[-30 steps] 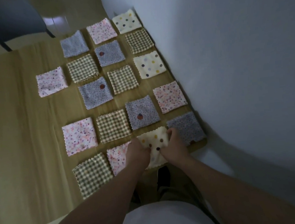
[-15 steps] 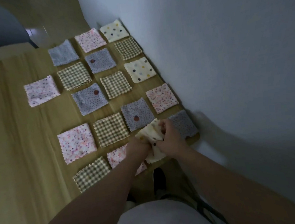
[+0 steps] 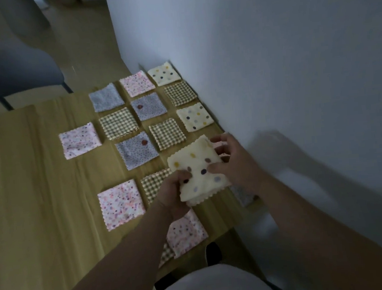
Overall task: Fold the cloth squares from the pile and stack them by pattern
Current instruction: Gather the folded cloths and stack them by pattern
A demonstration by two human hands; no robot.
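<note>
Folding a cream polka-dotted cloth square, held above the near right of the wooden table.
The left hand grips its near-left edge, fingers curled; the right hand pinches the far-right side, other fingers spread. Zigzag edges are best aligned before creasing.

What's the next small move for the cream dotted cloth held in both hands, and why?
Probably carry it forward and set it on the nearest flat dotted square. The left hand and right hand both grip the cream dotted cloth off the table; it looks doubled over, and that square matches its pattern.
</note>
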